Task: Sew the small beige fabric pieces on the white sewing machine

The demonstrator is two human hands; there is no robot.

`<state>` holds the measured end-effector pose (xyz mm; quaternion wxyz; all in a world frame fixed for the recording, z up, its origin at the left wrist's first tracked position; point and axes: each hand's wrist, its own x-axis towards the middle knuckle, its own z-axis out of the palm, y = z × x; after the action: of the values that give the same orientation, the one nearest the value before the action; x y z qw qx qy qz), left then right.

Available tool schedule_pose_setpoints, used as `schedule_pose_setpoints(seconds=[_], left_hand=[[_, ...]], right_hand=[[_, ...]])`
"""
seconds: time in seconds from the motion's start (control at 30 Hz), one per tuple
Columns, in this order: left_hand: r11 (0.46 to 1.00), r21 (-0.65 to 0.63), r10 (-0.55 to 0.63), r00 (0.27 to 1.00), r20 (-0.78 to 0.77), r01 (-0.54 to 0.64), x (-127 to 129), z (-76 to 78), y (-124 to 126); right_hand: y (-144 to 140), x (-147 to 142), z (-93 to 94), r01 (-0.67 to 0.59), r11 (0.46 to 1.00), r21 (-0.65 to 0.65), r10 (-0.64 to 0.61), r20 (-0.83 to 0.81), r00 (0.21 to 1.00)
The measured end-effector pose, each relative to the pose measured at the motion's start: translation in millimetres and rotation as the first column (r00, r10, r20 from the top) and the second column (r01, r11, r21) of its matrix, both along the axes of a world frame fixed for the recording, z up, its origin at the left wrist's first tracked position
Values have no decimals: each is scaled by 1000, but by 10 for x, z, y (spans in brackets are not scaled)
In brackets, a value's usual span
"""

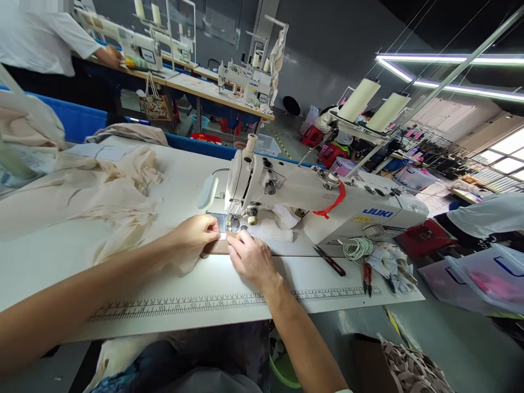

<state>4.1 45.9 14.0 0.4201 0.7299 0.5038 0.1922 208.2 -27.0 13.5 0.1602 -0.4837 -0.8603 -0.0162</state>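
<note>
My left hand and my right hand meet just in front of the needle of a white JUKI sewing machine. Both pinch a small pale piece of cream fabric lying on the plate under the presser foot. The fingers of both hands are closed on its edge. A larger heap of the same cream fabric spreads over the table to the left of my left forearm.
Thread snips, red-handled snips and a coil of pale cord lie right of my hands. A printed ruler runs along the table's front edge. Another person's arm works at a far table.
</note>
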Motion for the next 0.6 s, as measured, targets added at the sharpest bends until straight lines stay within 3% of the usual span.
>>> schedule_pose_setpoints(seconds=[0.13,0.47,0.53,0.6], left_hand=[[996,94,-1,998,-67,7,-3,6,27],[995,92,-20,992,-127,32,15,72,8],[996,72,-35,983,-180,48,11,114,6],[988,138,-20,959,-284,62,-1,160,-16]], right_hand=[[9,25,4,36,999,-25,-36,-24,999],[-2,-39,23,16,1000,18,-17,93,995],[-3,-61,22,1,999,34,-6,133,991],[-4,-82,17,-11,999,46,3,164,987]])
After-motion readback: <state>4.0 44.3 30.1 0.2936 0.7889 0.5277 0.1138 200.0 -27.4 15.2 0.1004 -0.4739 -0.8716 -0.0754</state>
